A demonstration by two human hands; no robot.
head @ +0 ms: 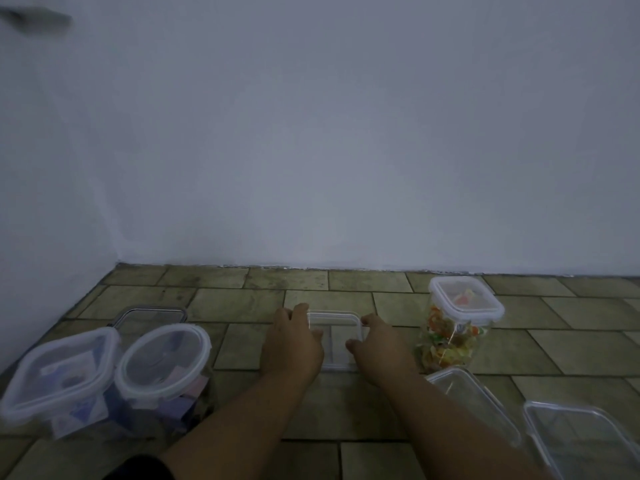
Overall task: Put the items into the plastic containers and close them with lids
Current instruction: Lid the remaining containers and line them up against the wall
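Note:
A small clear rectangular container [335,336] sits on the tiled floor in the middle. My left hand [292,342] grips its left side and my right hand [379,346] grips its right side. It looks empty. To the right stands a tall clear container [450,332] full of colourful wrapped sweets, closed with a white-rimmed lid [465,299]. At the left stand two lidded containers, a square one [57,379] and a round one [162,362], both holding bluish and pink packets.
A dark-rimmed lid [152,315] lies flat behind the two left containers. Two clear empty containers [474,400] [581,438] lie at the lower right. A plain wall [311,133] rises behind the floor tiles [242,299].

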